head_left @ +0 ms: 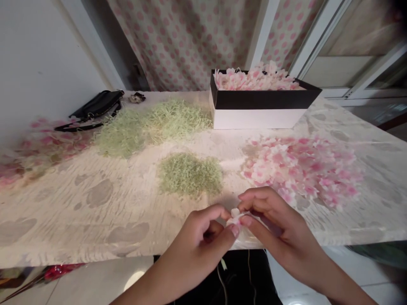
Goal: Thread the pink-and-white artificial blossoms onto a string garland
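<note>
My left hand (197,241) and right hand (273,224) hold a small pale pink artificial blossom (235,217), their fingertips clamped on it from both sides. Just beyond my right fingers lies a loose heap of pink-and-white artificial blossoms (299,169); ahead of my left fingers sits a mound of shredded pale green fibre (190,174). Well beyond my fingers stands a white box with a black band (257,116), filled with more blossoms.

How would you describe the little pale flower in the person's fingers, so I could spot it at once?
Start at the black-rimmed white box at the back of the table, then come forward past the heap of pink blossoms to the front edge. There the small pale blossom sits pinched between the left hand and right hand, the only one held, not heaped.
</note>
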The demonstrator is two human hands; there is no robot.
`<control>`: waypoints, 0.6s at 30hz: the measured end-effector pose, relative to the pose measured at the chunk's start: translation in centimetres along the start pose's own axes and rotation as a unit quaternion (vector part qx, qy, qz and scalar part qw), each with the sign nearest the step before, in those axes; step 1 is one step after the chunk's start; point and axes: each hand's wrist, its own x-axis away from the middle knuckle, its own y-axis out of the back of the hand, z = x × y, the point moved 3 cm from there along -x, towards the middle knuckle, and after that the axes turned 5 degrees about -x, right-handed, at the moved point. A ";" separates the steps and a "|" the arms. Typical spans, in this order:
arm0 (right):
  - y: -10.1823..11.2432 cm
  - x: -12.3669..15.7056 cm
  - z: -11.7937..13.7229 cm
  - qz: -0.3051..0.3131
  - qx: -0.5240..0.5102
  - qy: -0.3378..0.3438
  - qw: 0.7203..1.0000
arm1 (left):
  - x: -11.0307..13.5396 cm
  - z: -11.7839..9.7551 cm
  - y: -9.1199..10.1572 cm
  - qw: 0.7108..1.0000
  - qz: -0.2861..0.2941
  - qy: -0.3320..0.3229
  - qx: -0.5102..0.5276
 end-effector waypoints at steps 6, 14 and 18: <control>-0.5 0.1 0.2 0.001 -0.007 -0.008 1.000 | -0.1 0.3 0.0 1.000 -0.022 -0.012 0.018; -0.7 0.1 0.0 0.009 -0.007 0.003 1.000 | 0.2 0.1 -0.2 0.998 -0.048 -0.034 -0.004; -0.8 0.1 -0.2 0.006 0.006 0.008 1.000 | -0.1 0.1 -0.3 0.997 -0.060 -0.038 -0.010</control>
